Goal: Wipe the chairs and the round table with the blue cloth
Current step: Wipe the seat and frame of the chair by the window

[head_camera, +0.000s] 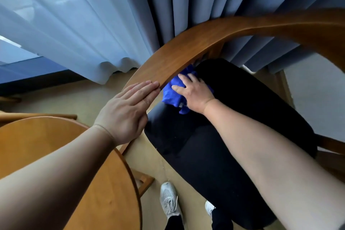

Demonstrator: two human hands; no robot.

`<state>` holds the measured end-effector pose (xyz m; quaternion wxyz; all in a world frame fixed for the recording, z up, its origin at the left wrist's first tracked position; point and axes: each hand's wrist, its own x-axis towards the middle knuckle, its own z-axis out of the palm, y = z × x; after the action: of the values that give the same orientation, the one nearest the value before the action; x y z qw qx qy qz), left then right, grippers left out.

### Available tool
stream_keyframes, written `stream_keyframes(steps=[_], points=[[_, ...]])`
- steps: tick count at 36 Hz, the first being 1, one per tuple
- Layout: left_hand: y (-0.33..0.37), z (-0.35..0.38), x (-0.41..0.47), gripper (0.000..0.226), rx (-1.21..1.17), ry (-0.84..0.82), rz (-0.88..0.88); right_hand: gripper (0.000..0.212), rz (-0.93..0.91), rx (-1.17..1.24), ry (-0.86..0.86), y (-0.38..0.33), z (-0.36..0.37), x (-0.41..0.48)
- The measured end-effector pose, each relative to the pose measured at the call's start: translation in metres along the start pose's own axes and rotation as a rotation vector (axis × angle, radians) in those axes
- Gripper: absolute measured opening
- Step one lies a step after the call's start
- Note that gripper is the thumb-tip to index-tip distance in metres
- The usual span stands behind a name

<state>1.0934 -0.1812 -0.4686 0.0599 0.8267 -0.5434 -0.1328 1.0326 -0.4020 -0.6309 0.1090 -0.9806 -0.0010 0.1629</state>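
blue cloth (172, 95), black seat (214, 136), brown table (56, 145)

Head view; steep downward, close over chair (186, 52)
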Motion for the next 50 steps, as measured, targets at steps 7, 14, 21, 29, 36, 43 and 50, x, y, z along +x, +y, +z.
stream_keyframes(steps=[7,14,21,29,36,43,50], points=[[0.0,0.001,0.0,0.055,0.012,0.017,-0.001,0.062,0.264,0.017,0.01,0.106,-0.011,-0.049],[0.003,-0.001,0.001,0.054,0.013,0.015,-0.009,0.074,0.853,0.07,-0.051,0.17,-0.007,-0.12],[0.003,0.001,0.001,0.055,0.024,0.036,-0.004,0.073,0.775,0.064,0.169,0.148,0.003,-0.129],[0.002,0.005,-0.002,0.053,0.047,0.062,0.016,0.07,0.257,0.148,0.38,0.034,0.015,-0.125],[0.009,0.014,-0.008,0.05,0.099,0.161,0.017,0.069,0.182,0.185,0.349,-0.031,0.033,-0.133],[0.041,0.043,-0.055,0.033,0.051,0.154,0.146,0.075,0.542,0.222,0.199,0.026,0.036,-0.145],[0.085,0.078,-0.131,0.039,-0.142,0.029,-0.042,0.103,0.673,0.208,0.173,0.007,0.054,-0.128]])
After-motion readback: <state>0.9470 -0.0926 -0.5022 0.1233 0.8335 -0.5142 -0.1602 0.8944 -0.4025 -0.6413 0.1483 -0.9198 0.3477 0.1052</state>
